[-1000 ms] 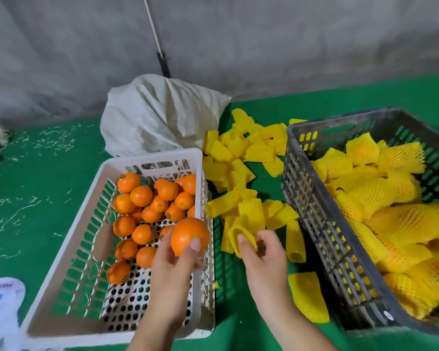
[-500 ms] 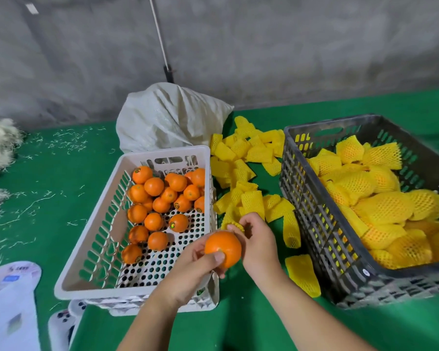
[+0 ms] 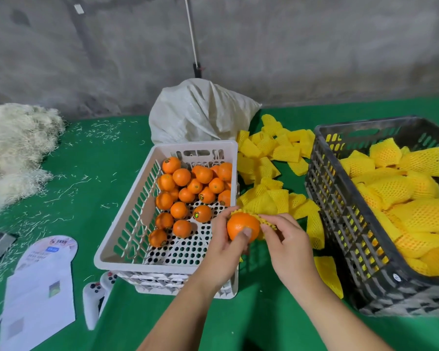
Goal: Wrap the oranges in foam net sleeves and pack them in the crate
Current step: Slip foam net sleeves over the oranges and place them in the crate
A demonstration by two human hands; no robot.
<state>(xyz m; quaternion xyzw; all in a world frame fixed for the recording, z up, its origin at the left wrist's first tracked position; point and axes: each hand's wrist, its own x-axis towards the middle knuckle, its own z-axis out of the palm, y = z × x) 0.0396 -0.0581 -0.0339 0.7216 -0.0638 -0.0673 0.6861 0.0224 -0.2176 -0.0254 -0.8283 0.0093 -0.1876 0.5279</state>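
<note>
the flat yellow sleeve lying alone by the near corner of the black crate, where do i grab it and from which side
Pinch the foam net sleeve at its near, lower end, coming from the left. It lies flat on the green cloth, tight against the black crate on its right, so only the left and near edges look free for fingers.

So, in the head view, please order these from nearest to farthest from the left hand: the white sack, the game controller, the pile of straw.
From the left hand:
1. Game controller, low on the left, beside the white basket.
2. White sack, behind the basket, by the wall.
3. Pile of straw, far left edge.
</note>
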